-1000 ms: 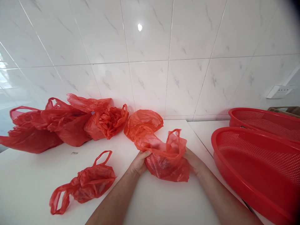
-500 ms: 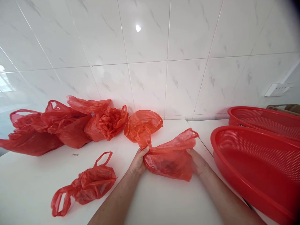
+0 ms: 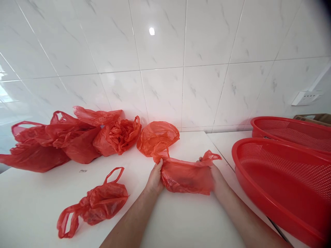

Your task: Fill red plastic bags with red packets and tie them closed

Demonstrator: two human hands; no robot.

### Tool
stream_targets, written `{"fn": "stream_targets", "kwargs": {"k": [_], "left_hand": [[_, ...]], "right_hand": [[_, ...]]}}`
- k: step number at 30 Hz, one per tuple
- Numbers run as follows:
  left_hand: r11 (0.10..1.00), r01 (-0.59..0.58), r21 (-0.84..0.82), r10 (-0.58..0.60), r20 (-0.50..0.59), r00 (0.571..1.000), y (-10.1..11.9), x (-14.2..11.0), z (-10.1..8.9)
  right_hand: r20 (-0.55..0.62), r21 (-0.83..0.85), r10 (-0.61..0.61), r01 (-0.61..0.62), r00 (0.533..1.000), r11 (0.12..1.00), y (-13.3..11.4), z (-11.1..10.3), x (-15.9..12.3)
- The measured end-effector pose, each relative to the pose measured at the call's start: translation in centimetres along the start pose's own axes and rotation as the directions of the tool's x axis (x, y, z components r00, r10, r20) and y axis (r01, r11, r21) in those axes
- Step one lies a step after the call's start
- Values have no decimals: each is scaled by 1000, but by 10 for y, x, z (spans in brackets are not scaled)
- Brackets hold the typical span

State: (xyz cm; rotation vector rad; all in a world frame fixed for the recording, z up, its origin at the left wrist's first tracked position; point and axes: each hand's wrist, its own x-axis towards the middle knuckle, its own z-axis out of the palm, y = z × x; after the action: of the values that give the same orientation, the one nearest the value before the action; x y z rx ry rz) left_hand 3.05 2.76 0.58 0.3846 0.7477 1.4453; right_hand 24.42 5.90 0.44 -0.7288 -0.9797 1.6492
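Between my two hands is a thin red plastic bag (image 3: 187, 175) with something dark showing faintly through it. My left hand (image 3: 156, 177) is closed on the bag's left side, thumb on top. At its right side my right hand (image 3: 218, 177) grips the bag, some of its fingers hidden behind the plastic. Just behind, another red plastic bag (image 3: 157, 136) lies against the wall, close to the held bag's left handle. To the left of my left arm rests a smaller red bag (image 3: 103, 203) with two loop handles and dark contents.
Several filled red bags (image 3: 80, 141) stand along the wall at the left. Two red perforated plastic baskets (image 3: 248, 182) occupy the right side, with a cardboard box (image 3: 318, 119) behind them. A white tiled wall (image 3: 165, 93) with a socket (image 3: 306, 98) backs the white table (image 3: 181, 220).
The held bag's top has come down and its right handle hangs lower. My left hand has shifted slightly right, and fingers of my right hand now show behind the bag's upper edge.
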Motion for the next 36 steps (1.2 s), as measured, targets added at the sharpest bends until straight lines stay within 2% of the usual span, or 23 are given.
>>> {"fn": "stream_targets", "kwargs": {"k": [3,7,11,15,18,22,26,31,34,36], "left_hand": [[999,-16,-28,15,-37,999,1,3,-2],[997,-22,-80,18,-50,999,5,5,-3],[995,-24,-99,28,41,999,6,3,-3],[995,-28,-93,42,150,988,3,0,-1],[996,-1,-86,13,139,990,-1,-2,3],[993,51,-109,-36,138,990,-3,-5,7],[997,52,-50,-44,146,988,-3,-8,7],[988,30,151,-39,54,998,-2,-6,3],[989,24,147,-29,38,999,-2,-3,2],[997,20,80,-24,54,998,-3,-2,2]], "right_hand": [[16,176,93,-95,996,980,-1,-1,-1],[75,99,169,-176,983,979,1,1,-3],[82,134,211,-221,974,966,5,3,-1],[35,277,197,-199,980,940,1,6,-2],[23,400,204,-196,979,895,-3,9,-4],[103,457,251,-270,963,847,-4,12,-6],[96,429,233,-252,968,868,-3,12,-7],[78,285,179,-194,981,939,-2,11,-7],[16,197,194,-194,981,961,1,12,-4],[4,222,179,-175,984,959,2,14,-3]]}}
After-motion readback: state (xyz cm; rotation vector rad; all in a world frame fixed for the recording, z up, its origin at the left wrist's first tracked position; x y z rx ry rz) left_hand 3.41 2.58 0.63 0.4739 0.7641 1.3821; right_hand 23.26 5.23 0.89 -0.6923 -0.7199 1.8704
